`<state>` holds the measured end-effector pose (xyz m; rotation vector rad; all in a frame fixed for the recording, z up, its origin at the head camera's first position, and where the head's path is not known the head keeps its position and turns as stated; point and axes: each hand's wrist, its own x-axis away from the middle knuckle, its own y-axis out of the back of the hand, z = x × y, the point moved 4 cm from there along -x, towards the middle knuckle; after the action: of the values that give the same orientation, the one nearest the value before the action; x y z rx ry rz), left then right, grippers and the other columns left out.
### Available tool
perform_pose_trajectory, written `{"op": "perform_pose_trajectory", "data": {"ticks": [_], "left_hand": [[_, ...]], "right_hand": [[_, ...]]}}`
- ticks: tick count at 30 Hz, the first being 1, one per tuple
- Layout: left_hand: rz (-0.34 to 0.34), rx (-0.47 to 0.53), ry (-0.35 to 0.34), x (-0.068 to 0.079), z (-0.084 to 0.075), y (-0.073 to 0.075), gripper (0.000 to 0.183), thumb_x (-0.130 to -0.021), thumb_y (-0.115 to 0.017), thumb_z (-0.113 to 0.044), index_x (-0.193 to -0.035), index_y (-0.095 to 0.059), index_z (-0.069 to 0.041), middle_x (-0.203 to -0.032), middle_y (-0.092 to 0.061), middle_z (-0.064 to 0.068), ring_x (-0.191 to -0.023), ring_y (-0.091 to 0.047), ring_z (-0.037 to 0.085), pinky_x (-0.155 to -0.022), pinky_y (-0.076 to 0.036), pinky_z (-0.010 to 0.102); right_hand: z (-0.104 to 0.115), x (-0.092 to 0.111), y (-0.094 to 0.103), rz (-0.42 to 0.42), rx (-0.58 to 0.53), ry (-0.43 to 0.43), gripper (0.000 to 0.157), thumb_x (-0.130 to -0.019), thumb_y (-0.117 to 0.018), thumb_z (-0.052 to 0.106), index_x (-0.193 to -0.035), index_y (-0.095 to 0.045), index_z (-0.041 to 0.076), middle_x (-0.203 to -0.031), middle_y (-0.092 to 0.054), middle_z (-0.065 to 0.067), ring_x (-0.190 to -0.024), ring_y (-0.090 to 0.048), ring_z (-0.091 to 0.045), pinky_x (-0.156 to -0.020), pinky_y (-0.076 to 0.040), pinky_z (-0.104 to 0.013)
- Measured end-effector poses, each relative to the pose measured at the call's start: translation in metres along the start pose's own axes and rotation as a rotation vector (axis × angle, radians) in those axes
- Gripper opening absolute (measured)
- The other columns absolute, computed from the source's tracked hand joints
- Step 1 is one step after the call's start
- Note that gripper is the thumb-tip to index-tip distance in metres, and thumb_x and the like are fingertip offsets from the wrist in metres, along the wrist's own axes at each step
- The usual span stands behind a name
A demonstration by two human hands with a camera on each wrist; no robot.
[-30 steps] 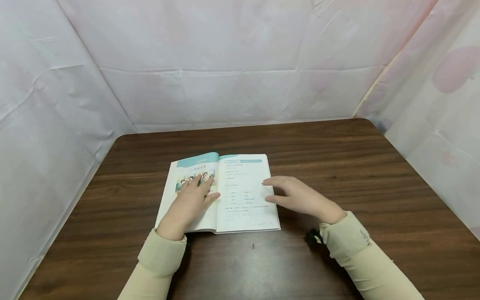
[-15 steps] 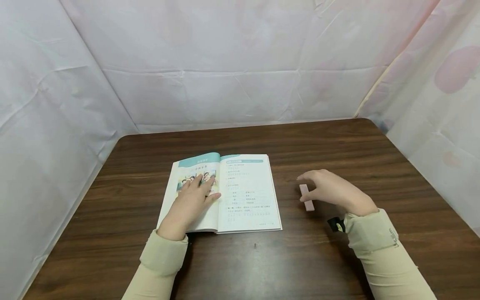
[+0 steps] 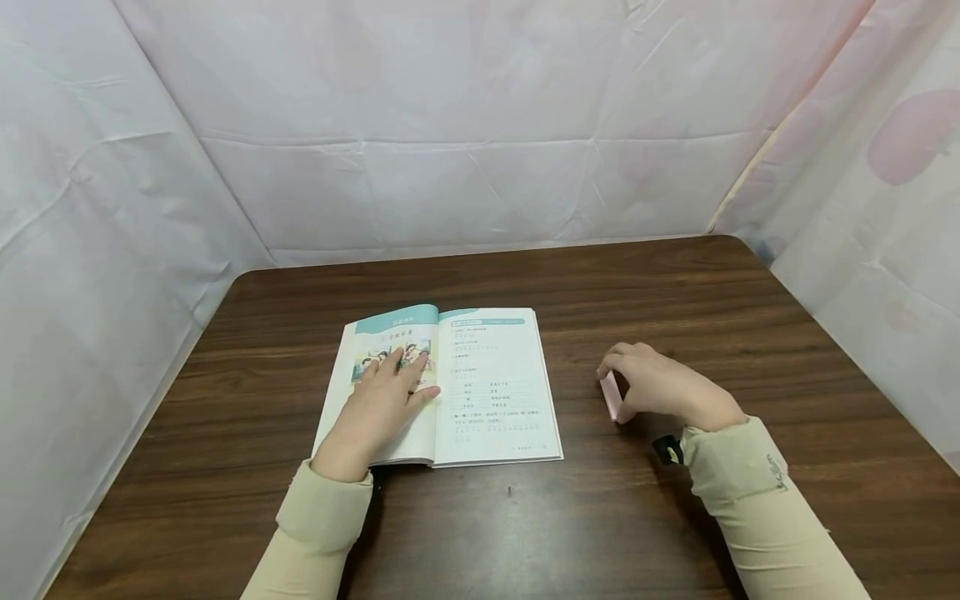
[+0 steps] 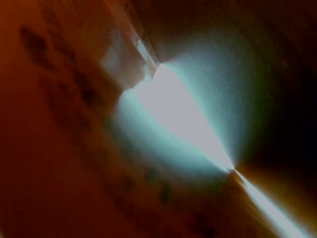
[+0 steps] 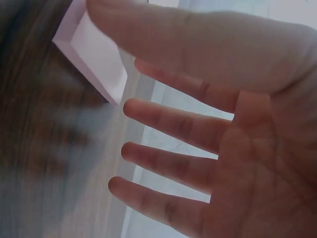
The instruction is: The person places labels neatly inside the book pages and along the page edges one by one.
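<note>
An open book (image 3: pixel 491 437) lies flat on the table, with a picture on its left page and printed text on its right. My left hand (image 3: pixel 381 410) rests on the left page, fingers spread out. To the right of the book, my right hand (image 3: pixel 666 385) pinches a small pink oblong block (image 3: pixel 611 396) between thumb and fingers, near its two ends. In the right wrist view the thumb (image 5: pixel 198 47) reaches across the pink block (image 5: pixel 101 59), while several other fingers extend below it. The left wrist view is too dark and blurred to make out the hand's contact.
The dark wood-grain table (image 3: pixel 480 533) has rounded far corners. Pale patterned cloth (image 3: pixel 480 167) hangs behind it and at both sides. A black device (image 3: pixel 666 450) sits under the right cuff.
My right hand moved right, away from the book's edge, exposing the pink block, then its thumb and fingers closed on it. The block now looks tilted. The left hand stays on the page.
</note>
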<state>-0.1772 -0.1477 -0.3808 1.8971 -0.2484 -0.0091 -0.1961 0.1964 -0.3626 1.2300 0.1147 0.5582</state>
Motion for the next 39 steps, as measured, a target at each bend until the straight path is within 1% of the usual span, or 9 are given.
{"op": "perform_pose_trajectory", "data": {"ticks": [4, 11, 19, 21, 26, 30, 34, 37, 39], "left_hand": [[-0.002, -0.002, -0.001, 0.0002, 0.0, 0.0008, 0.062, -0.1, -0.052, -0.048, -0.154, -0.039, -0.02, -0.16, -0.027, 0.023, -0.144, -0.024, 0.055, -0.11, -0.027, 0.071], [0.001, -0.002, -0.002, -0.0004, 0.0003, 0.001, 0.062, -0.1, -0.052, -0.047, -0.154, -0.038, -0.02, -0.16, -0.027, 0.023, -0.144, -0.023, 0.055, -0.11, -0.026, 0.071], [0.003, -0.003, -0.001, -0.0003, 0.0003, 0.0006, 0.062, -0.1, -0.052, -0.047, -0.154, -0.038, -0.02, -0.161, -0.026, 0.023, -0.144, -0.023, 0.055, -0.111, -0.025, 0.071], [0.003, -0.004, -0.002, -0.0001, 0.0, 0.0007, 0.062, -0.1, -0.052, -0.047, -0.154, -0.038, -0.02, -0.16, -0.026, 0.023, -0.144, -0.023, 0.055, -0.111, -0.025, 0.071], [0.002, -0.006, -0.007, 0.0003, -0.0007, 0.0015, 0.062, -0.1, -0.052, -0.048, -0.154, -0.039, -0.02, -0.16, -0.027, 0.024, -0.144, -0.023, 0.055, -0.111, -0.025, 0.071], [0.002, -0.013, -0.012, 0.0006, -0.0011, 0.0019, 0.061, -0.1, -0.051, -0.047, -0.153, -0.039, -0.019, -0.16, -0.028, 0.024, -0.143, -0.024, 0.056, -0.111, -0.026, 0.071], [0.003, -0.016, -0.014, 0.001, -0.0014, 0.0019, 0.061, -0.101, -0.051, -0.047, -0.153, -0.039, -0.019, -0.16, -0.028, 0.024, -0.143, -0.024, 0.056, -0.111, -0.026, 0.071], [0.003, -0.015, -0.012, 0.0012, -0.0013, 0.0018, 0.061, -0.101, -0.051, -0.048, -0.153, -0.039, -0.019, -0.16, -0.027, 0.024, -0.143, -0.024, 0.055, -0.111, -0.026, 0.071], [0.003, -0.017, -0.012, 0.0012, -0.0014, 0.0018, 0.061, -0.101, -0.051, -0.048, -0.153, -0.039, -0.019, -0.16, -0.027, 0.024, -0.143, -0.024, 0.055, -0.111, -0.026, 0.071]], "right_hand": [[-0.002, -0.0013, -0.0017, 0.0, 0.006, 0.004, 0.047, -0.063, -0.084, 0.009, -0.107, -0.068, 0.007, -0.11, -0.061, -0.008, -0.106, -0.053, -0.032, -0.086, -0.047, -0.045], [-0.0017, -0.0002, -0.0023, 0.04, -0.021, 0.003, 0.046, -0.064, -0.087, 0.014, -0.105, -0.067, 0.01, -0.107, -0.059, -0.004, -0.1, -0.052, -0.026, -0.083, -0.046, -0.041], [-0.001, 0.0003, -0.0018, 0.046, -0.017, 0.001, 0.043, -0.066, -0.085, 0.013, -0.105, -0.068, 0.008, -0.109, -0.06, -0.006, -0.102, -0.053, -0.027, -0.084, -0.046, -0.041], [-0.0011, 0.0001, -0.0021, 0.051, -0.012, 0.0, 0.044, -0.066, -0.086, 0.013, -0.106, -0.068, 0.008, -0.109, -0.059, -0.006, -0.102, -0.054, -0.028, -0.084, -0.046, -0.042], [-0.0006, -0.0007, -0.0037, 0.071, -0.012, -0.014, 0.051, -0.065, -0.089, 0.016, -0.109, -0.066, 0.005, -0.111, -0.057, -0.009, -0.097, -0.053, -0.026, -0.082, -0.048, -0.041], [-0.0008, -0.0013, -0.0041, 0.062, -0.011, -0.016, 0.049, -0.066, -0.088, 0.014, -0.109, -0.067, 0.004, -0.107, -0.057, -0.009, -0.094, -0.054, -0.025, -0.081, -0.048, -0.041], [-0.0024, -0.003, -0.0043, 0.045, -0.008, -0.01, 0.043, -0.068, -0.084, 0.012, -0.107, -0.068, 0.005, -0.107, -0.058, -0.009, -0.097, -0.055, -0.025, -0.083, -0.048, -0.042], [-0.0033, -0.0051, -0.0041, 0.026, -0.006, 0.005, 0.04, -0.07, -0.082, 0.011, -0.106, -0.068, 0.005, -0.112, -0.061, -0.011, -0.1, -0.057, -0.027, -0.086, -0.048, -0.043], [-0.0035, -0.0061, -0.0039, 0.014, -0.006, 0.016, 0.037, -0.072, -0.082, 0.012, -0.106, -0.068, 0.004, -0.118, -0.062, -0.015, -0.105, -0.059, -0.03, -0.089, -0.048, -0.046]]}}
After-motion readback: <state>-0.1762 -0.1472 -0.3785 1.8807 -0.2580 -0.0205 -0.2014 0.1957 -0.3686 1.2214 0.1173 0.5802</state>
